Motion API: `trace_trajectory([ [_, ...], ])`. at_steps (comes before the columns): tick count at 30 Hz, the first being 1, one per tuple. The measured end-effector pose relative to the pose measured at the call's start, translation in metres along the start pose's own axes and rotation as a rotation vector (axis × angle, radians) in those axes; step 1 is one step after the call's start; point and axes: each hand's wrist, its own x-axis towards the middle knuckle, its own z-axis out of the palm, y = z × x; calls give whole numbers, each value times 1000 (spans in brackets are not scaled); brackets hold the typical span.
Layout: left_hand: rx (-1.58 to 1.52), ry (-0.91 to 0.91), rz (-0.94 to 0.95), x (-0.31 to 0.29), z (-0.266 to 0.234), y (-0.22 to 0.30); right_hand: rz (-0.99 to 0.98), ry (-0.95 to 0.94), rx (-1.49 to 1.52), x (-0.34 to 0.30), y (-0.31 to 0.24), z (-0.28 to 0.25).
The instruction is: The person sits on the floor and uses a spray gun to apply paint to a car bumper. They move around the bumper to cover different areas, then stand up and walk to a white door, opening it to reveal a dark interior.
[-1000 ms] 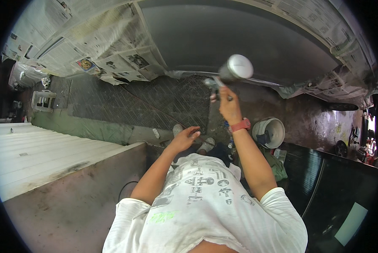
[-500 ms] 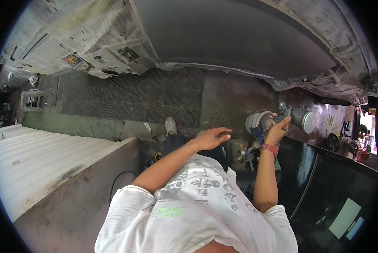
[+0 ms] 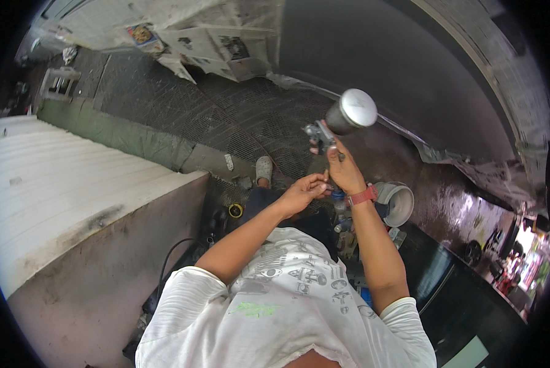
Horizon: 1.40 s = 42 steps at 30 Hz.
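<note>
A spray gun [image 3: 321,136] is wrapped in the fingers of my right hand [image 3: 347,170], just in front of my body. Its round metal cup [image 3: 353,111] with a pale lid tilts up and away, in front of the dark panel [image 3: 373,55]. Close below the gun's handle, my left hand [image 3: 304,194] is closed in a pinch. What lies between its fingertips is too small to make out. A blue fitting [image 3: 337,194] shows between my two hands. My right wrist wears a red band.
Newspaper masking [image 3: 226,37] borders the panel. Under my right forearm stands a white bucket [image 3: 399,205]. A corrugated white sheet [image 3: 72,190] tops a box at left, and a dark glossy surface [image 3: 453,282] lies at right. A thin hose [image 3: 259,144] crosses the floor mat.
My right hand has brought the spray gun left and up, close to my left hand. The left fingers have come together in a pinch at the gun's lower end. My view has turned.
</note>
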Motion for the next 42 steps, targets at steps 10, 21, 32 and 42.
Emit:
trace_trajectory([
  [10,-255,312,249,-59,-67,-2,257,-493,-39,64,-37,136],
  [21,-352,431,282,-80,-112,-3,311,-555,-118,83,-46,205],
  [32,-335,428,202,-73,-140,-4,398,-532,-91,98,-33,217],
  [42,-220,242,96,-41,-131,-21,171,-347,-66,71,20,154],
])
